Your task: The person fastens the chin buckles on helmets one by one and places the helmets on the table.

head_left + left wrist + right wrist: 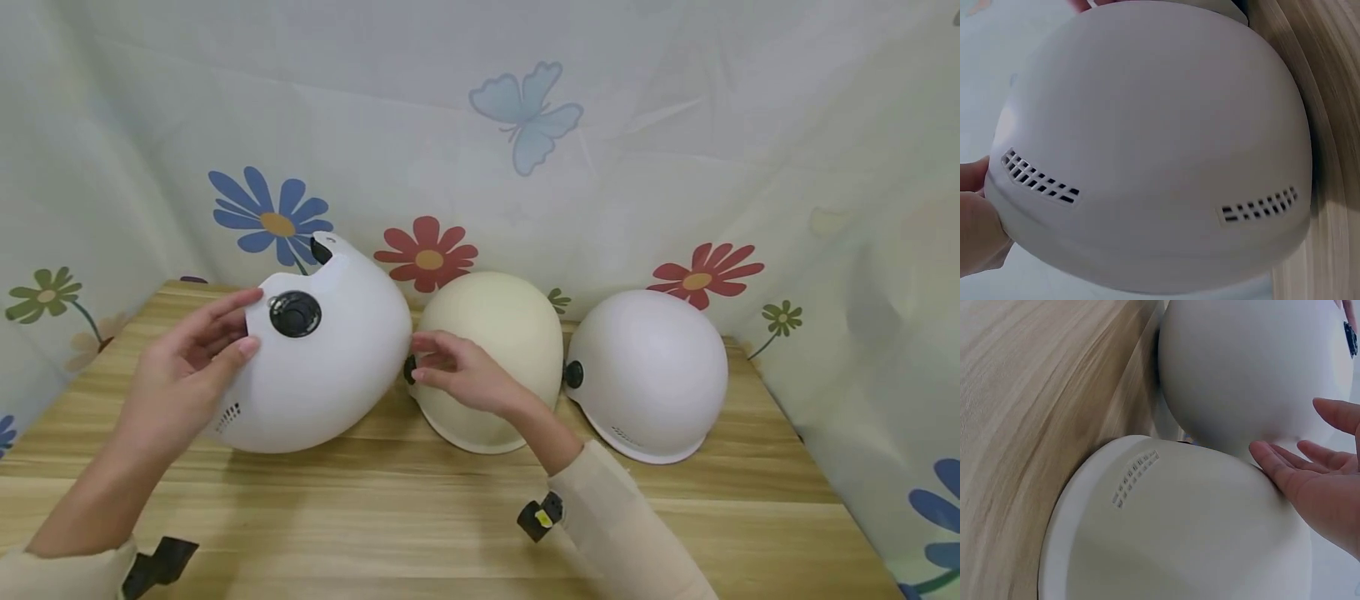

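A white helmet (337,350) with a round black side fitting (296,314) is tilted on its side at the left of the table. My left hand (183,367) grips its edge, thumb on the outer shell. In the left wrist view, two groups of vent slots show on the white helmet (1154,137). My right hand (468,371) reaches in front of a cream helmet (498,312), fingers loosely bent and fingertips at the white shell. In the right wrist view the right hand (1316,475) lies between both helmets; whether its fingertips press the shell I cannot tell.
Another white helmet (652,367) sits at the right, close beside the cream one. The wooden table (420,533) bears all three. Behind and at the sides hangs a pale curtain (375,125) printed with flowers and a butterfly.
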A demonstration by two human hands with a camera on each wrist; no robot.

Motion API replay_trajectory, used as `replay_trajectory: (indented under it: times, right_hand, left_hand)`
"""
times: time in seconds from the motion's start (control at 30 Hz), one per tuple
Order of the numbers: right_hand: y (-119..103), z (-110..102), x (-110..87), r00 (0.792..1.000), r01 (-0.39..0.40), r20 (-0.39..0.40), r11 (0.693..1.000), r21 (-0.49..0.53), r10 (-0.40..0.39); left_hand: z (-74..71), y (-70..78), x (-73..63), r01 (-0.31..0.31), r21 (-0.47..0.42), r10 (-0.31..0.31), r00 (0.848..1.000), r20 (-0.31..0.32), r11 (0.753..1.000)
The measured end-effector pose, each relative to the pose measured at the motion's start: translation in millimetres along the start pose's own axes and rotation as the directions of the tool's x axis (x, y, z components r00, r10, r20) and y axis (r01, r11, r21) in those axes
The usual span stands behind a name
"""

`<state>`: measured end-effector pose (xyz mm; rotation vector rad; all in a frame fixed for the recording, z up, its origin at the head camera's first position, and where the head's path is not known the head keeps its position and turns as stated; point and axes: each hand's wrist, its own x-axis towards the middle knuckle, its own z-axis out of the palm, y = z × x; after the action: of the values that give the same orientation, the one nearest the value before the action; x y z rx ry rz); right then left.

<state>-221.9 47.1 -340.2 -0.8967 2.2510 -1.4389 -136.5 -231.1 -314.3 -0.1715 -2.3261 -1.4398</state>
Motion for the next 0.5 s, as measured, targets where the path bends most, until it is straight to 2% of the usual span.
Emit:
replay_trajectory:
  times: [0.13, 0.2, 0.23, 0.27, 0.33, 0.37, 0.47, 0.5]
  right_hand:
    - [1, 4, 0.5, 1.0, -0.026, -0.01, 0.997, 0.069, 0.027]
    - [1, 6, 1.1, 0.999, -0.036, -0.019, 0.995, 0.089, 0.038]
    - [2, 7, 1.5, 0.999, -0.042, -0.021, 0.994, 0.098, 0.044]
    - [3, 8, 2.1, 0.999, -0.044, -0.02, 0.993, 0.108, 0.046]
    - [5, 10, 3.7, 0.999, -0.049, -0.01, 0.991, 0.128, 0.05]
    - [6, 12, 4.2, 0.999, -0.05, -0.004, 0.99, 0.134, 0.051]
    - [8, 14, 5.1, 0.998, -0.055, 0.013, 0.987, 0.148, 0.053]
    - [9, 14, 5.0, 0.998, -0.058, 0.014, 0.987, 0.148, 0.057]
  left_hand:
    - [-6.3, -2.9, -0.4, 0.073, -0.045, -0.075, 0.996, -0.048, 0.996]
    - [-9.9, -6.3, 0.2, 0.105, -0.172, -0.116, 0.991, -0.059, 0.98]
    - [-11.1, -8.4, 0.6, 0.124, -0.236, -0.142, 0.988, -0.061, 0.964]
    - [-12.1, -10.6, 1.2, 0.126, -0.325, -0.155, 0.986, -0.062, 0.937]
    - [-13.2, -15.8, 2.6, 0.112, -0.526, -0.167, 0.984, -0.058, 0.843]
    - [-13.4, -18.6, 3.2, 0.092, -0.625, -0.161, 0.985, -0.054, 0.775]
    - [-14.4, -25.3, 4.2, 0.067, -0.777, -0.155, 0.987, -0.04, 0.626]
    - [-15.0, -27.1, 4.3, 0.066, -0.802, -0.158, 0.987, -0.035, 0.594]
